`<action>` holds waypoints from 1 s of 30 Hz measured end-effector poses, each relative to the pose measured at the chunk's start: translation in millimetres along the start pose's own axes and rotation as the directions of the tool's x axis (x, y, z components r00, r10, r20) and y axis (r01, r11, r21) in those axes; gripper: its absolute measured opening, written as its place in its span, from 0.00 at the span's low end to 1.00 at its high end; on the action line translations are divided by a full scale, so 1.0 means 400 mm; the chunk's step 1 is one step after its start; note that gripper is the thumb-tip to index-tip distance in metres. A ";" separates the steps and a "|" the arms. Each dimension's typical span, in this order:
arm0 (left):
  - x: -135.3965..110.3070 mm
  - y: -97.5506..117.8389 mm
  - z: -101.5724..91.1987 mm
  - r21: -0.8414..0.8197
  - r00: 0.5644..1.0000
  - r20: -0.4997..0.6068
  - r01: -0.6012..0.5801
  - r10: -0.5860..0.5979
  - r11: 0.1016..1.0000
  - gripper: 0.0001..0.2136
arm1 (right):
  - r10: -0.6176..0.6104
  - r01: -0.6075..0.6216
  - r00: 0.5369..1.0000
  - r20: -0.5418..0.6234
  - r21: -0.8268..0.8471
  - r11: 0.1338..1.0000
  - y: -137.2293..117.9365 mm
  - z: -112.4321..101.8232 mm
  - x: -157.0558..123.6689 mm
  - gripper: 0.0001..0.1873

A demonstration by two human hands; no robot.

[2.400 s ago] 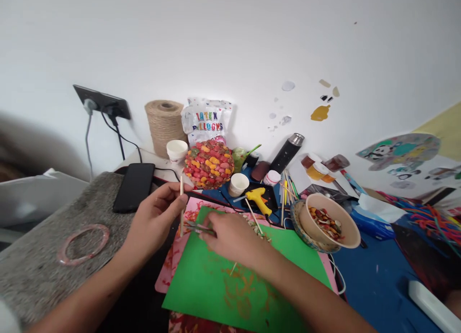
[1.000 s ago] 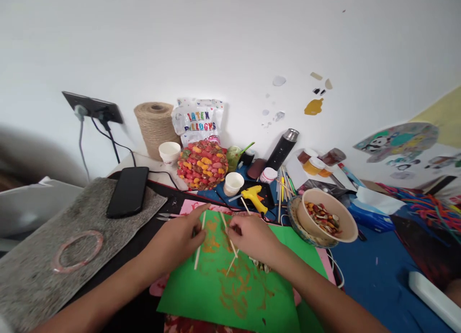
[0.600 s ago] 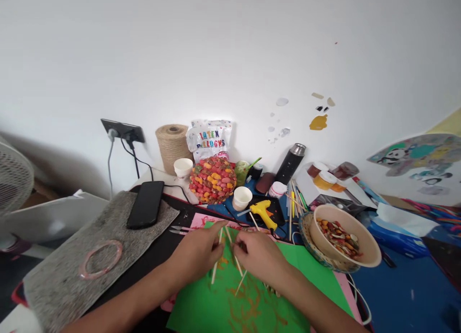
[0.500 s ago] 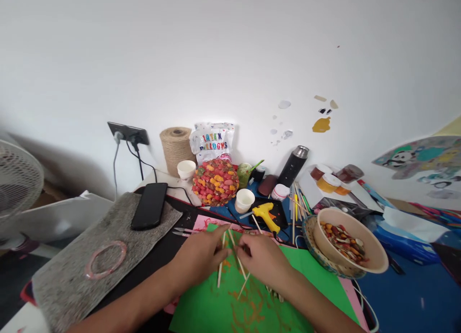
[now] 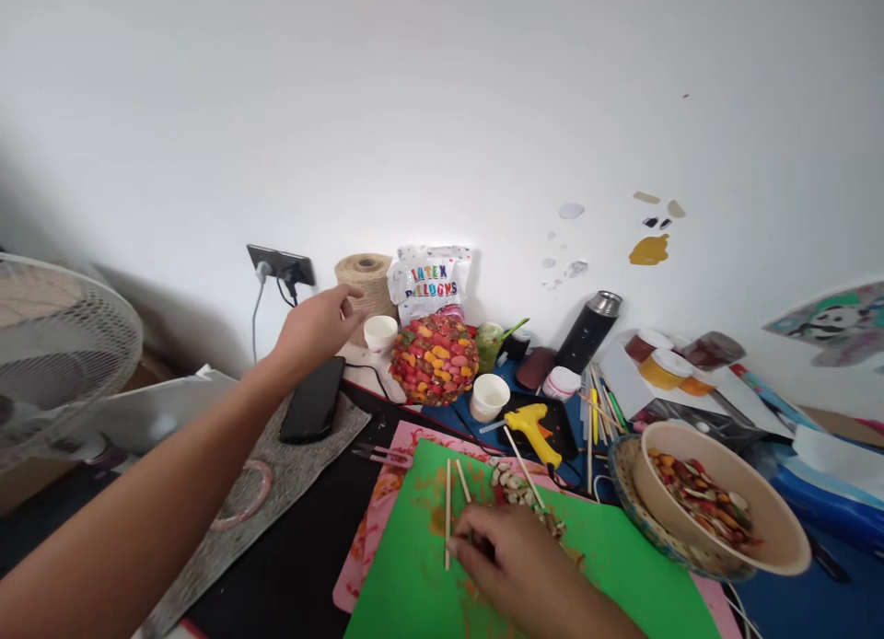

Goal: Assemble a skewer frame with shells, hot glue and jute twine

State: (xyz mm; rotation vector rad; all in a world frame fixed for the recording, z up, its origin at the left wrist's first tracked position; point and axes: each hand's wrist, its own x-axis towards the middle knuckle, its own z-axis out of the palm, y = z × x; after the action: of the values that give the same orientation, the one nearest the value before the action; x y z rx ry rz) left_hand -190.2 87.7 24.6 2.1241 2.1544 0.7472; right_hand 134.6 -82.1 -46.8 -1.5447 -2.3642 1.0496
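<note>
Craft workspace, wooden sticks (image 5: 448,501), yellow glue gun (image 5: 534,433), paint jars (image 5: 664,370), balloon bag (image 5: 432,284)

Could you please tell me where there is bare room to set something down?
The black strip between the grey mat and pink sheet looks bare, as does the green sheet between the right hand and bowl. It is crowded around the glue gun, paper cups and flask.

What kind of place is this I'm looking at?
Probably a craft workspace, though whether at home or in a studio I can't tell. A yellow glue gun, a big spool of twine and pale sticks on smeared green paper suggest it.
</note>
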 end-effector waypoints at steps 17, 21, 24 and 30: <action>-0.028 -0.012 0.124 0.150 0.980 0.192 -0.077 0.048 0.986 0.14 | -0.006 -0.010 0.993 0.120 0.133 0.991 0.011 0.081 -0.042 0.14; -0.082 0.002 -0.003 0.168 0.999 0.018 -0.043 0.040 0.985 0.20 | 0.007 -0.024 0.993 0.116 0.144 0.989 0.026 0.086 -0.051 0.14; -0.123 0.029 -0.094 0.126 0.951 -0.304 0.107 -0.064 0.986 0.21 | 0.012 -0.030 0.996 0.092 0.191 0.981 0.035 0.094 -0.057 0.15; -0.152 0.168 -0.123 -0.010 0.837 -0.464 -0.331 0.289 0.943 0.14 | -0.025 0.025 1.000 -0.003 0.305 0.952 0.040 0.112 -0.057 0.15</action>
State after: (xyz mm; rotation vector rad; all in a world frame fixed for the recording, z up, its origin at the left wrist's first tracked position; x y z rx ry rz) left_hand -140.0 11.5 72.6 2.4795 1.9048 1.4816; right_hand 136.8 -119.0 -84.2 -1.3975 -2.0915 1.3347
